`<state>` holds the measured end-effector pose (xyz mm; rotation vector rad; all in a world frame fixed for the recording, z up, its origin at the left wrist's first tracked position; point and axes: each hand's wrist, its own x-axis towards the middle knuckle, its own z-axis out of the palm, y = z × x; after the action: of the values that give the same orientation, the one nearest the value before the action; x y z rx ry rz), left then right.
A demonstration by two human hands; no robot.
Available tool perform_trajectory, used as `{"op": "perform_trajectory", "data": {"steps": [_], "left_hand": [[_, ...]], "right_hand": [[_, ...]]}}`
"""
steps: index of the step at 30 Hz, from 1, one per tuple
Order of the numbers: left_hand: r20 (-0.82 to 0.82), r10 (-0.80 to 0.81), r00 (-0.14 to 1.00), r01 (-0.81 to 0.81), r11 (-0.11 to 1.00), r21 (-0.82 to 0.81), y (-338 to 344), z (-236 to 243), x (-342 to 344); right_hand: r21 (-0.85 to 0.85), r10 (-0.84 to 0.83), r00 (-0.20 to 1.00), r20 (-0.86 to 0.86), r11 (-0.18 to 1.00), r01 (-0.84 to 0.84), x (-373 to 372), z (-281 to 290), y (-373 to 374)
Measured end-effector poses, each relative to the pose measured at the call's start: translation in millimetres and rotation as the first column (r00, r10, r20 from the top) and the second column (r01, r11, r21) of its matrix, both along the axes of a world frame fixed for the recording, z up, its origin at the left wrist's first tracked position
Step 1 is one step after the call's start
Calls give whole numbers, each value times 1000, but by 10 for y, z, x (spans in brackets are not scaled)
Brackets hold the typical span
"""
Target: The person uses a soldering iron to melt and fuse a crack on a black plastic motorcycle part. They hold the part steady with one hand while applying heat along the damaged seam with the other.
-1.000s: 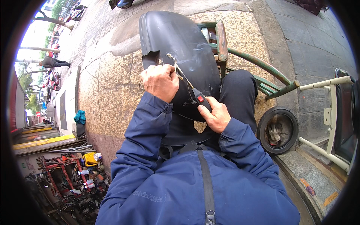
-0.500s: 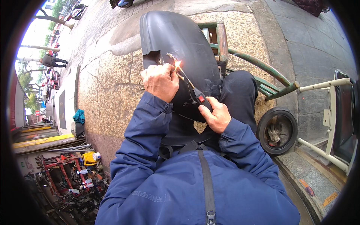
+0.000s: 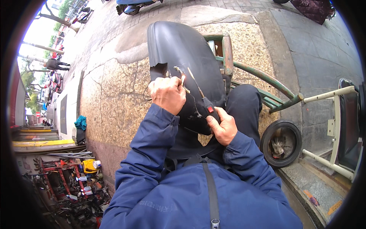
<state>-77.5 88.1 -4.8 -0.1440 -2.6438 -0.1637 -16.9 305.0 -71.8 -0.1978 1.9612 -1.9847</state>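
A large curved black plastic panel (image 3: 187, 45) lies across my lap, with a ragged notch at its left edge. Whitish, frayed residue (image 3: 178, 69) runs along a rough line on its surface. My left hand (image 3: 167, 95) is closed over the panel, its fingertips beside a small orange flame (image 3: 183, 79); what they pinch is mostly hidden, and a thin dark strand loops out to the left. In my right hand (image 3: 223, 128) is a soldering iron (image 3: 209, 107), by its look, with a black handle, red switch and thin metal rod. Its tip points away from me, just right of the flame.
A green wooden chair (image 3: 263, 78) stands beyond my right knee. Further right are a small wheel (image 3: 281, 143) with something inside and a metal-framed chair (image 3: 339, 126). At lower left is a red rack (image 3: 63, 175) crowded with tools. A blue scooter (image 3: 131, 8) is parked at the far edge.
The soldering iron's tip has shifted right, away from the flame, which looks smaller and dimmer. Both hands and the panel sit slightly lower and further right in view.
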Motion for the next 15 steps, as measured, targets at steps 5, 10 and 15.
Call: {"op": "perform_trajectory", "data": {"steps": [5, 10, 15], "left_hand": [[-24, -8, 1000, 8, 1000, 4, -4, -26, -2], [-2, -9, 1000, 9, 1000, 4, -11, -35, -6], [-33, -26, 999, 26, 1000, -2, -6, -21, -11]], "right_hand": [[41, -26, 998, -60, 999, 29, 2, 2, 3], [113, -3, 994, -114, 993, 16, -6, 13, -11], [144, 38, 994, -101, 989, -23, -22, 34, -14]]}}
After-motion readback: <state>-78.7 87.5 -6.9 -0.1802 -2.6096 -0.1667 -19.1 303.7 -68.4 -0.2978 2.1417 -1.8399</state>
